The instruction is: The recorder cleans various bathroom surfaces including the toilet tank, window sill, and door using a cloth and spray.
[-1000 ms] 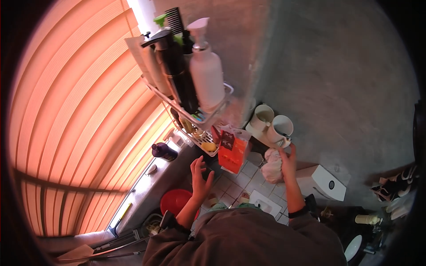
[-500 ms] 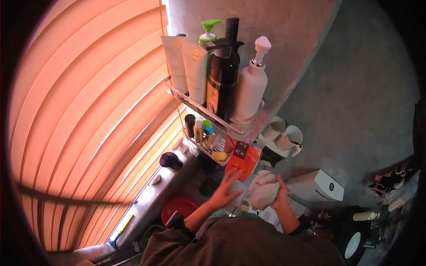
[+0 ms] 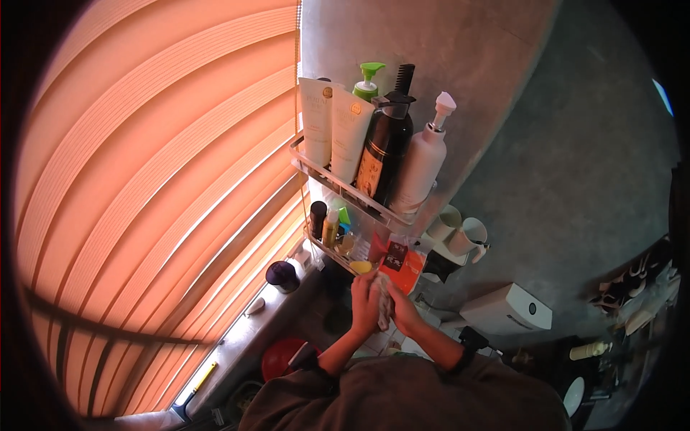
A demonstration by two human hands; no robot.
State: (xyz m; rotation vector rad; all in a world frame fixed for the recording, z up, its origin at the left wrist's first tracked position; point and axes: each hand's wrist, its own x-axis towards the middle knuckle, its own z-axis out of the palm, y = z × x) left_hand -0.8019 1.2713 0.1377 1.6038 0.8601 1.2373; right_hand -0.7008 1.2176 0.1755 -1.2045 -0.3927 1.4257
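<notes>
A pale, crumpled cloth is bunched between my two hands, just in front of my body. My left hand is closed against its left side, fingers curled. From the right, my right hand grips the same cloth; some of its fingers are hidden behind the cloth. Just beyond the hands hangs an orange-red packet. A yellow soap bar lies on the lower rack right above my left hand.
A wall rack holds tubes, a black bottle and a pink pump bottle. Two cups sit on a holder to the right, above a white box. Orange blinds cover the left side. A red basin stands low left.
My left hand has moved in from the left, open before, and now closes on the cloth. The cloth has shifted left and is squeezed narrower. The view has shifted slightly.
</notes>
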